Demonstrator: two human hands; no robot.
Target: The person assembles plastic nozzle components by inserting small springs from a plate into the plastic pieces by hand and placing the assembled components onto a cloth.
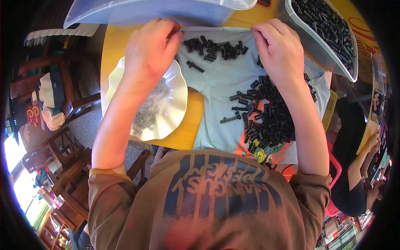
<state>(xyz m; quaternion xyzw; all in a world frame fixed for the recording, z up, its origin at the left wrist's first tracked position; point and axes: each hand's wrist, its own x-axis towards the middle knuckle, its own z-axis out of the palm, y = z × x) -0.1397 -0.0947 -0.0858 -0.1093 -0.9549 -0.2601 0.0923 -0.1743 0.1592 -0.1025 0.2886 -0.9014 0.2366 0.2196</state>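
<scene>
A light blue cloth (216, 87), apparently a T-shirt with an orange print, is spread over the table. My left hand (151, 52) pinches its far edge near the left corner, fingers closed. Farther right along that same edge, my right hand (280, 52) has thumb and fingers closed on the fabric. Between my hands lies a small group of black plastic parts (225, 50), short and tube-like, with one (195, 66) lying apart. A larger heap of the same black parts (268, 118) sits nearer me, partly hidden by my right forearm.
A white scalloped bowl (179, 104) of small metal pieces stands under my left forearm. A translucent bin (158, 12) is at the far left; another bin (352, 71), full of black parts, is at the far right. Another person's arm (358, 162) shows at right. Wooden chairs (62, 146) stand left.
</scene>
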